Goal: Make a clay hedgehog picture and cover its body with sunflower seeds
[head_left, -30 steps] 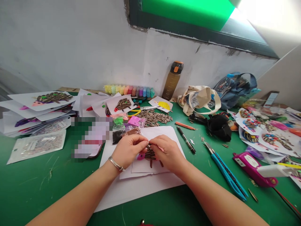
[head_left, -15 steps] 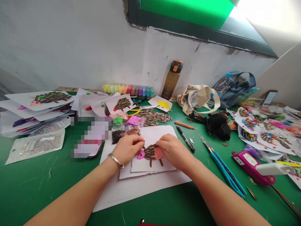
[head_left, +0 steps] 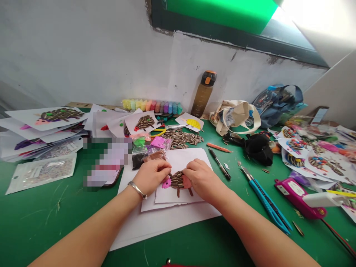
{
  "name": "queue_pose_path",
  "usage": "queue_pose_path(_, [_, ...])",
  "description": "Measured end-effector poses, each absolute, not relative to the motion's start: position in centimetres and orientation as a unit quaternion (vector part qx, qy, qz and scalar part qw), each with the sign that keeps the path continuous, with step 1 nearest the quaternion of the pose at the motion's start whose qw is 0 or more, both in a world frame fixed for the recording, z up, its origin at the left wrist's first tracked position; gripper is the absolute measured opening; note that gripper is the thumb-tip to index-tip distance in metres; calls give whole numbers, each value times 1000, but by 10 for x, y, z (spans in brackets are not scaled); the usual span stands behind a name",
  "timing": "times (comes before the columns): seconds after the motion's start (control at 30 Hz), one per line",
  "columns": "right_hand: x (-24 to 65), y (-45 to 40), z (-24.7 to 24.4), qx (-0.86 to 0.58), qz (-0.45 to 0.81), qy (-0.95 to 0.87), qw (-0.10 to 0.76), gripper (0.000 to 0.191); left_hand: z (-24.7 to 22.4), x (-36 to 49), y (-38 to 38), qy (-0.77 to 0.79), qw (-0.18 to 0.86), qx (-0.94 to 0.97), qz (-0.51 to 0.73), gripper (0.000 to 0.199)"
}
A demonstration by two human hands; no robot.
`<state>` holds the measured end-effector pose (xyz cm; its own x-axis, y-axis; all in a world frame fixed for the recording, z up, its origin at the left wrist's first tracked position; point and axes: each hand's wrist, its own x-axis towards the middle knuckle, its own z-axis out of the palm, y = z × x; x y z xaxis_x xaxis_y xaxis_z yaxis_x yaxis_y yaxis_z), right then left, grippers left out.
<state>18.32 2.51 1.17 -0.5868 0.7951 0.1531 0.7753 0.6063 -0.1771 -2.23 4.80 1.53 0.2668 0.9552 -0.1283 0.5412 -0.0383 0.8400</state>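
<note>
A hedgehog picture (head_left: 178,181) lies on white paper before me, with a pink head, a salmon-coloured clay patch at the rear, brown legs and rows of striped sunflower seeds. My left hand (head_left: 151,176), wearing a silver bangle, is closed in a pinch just above the pink head. A small dark tip like a sunflower seed (head_left: 170,174) shows at those fingertips. On the other side, my right hand (head_left: 201,180) has its thumb and fingers pinched together at the upper edge of the hedgehog's back. Whatever lies between them is hidden. Larger white sheets (head_left: 147,226) lie underneath.
Loose sunflower seeds (head_left: 185,139) and clay packets (head_left: 139,157) lie behind the paper. To the right are a black pen (head_left: 219,163), a blue utility knife (head_left: 267,202) and a magenta glue gun (head_left: 299,198). Finished pictures (head_left: 52,122) are stacked left; a bottle (head_left: 204,94) stands at the wall.
My right hand has shifted slightly left and curled more, its fingertips still at the hedgehog's back. My left hand has stayed in place.
</note>
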Motion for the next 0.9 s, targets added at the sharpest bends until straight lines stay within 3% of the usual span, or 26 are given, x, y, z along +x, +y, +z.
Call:
queue_pose_path(0.47, [181,21,15,-464,68,-875,122,15,14,-22,48,555,434,666,247,22])
queue_pose_path(0.9, [180,25,12,-536,91,-832,109,28,13,-22,49,556,441,658,251,21])
